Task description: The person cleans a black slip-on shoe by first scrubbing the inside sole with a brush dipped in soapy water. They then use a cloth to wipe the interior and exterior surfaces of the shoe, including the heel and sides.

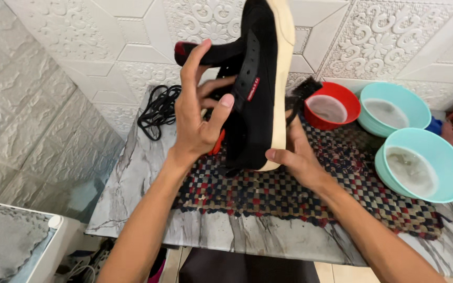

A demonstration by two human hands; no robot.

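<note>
Head view: left hand (197,118) and right hand (297,157) both grasp a black shoe (260,89) upright above a woven mat (289,194) beside three bowls (420,162).

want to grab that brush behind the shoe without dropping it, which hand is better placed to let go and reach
Probably the right hand: it only cups the pale sole's lower end, and the black brush lies just beyond it by the red bowl. The left hand grips the shoe, fingers inside.
</note>
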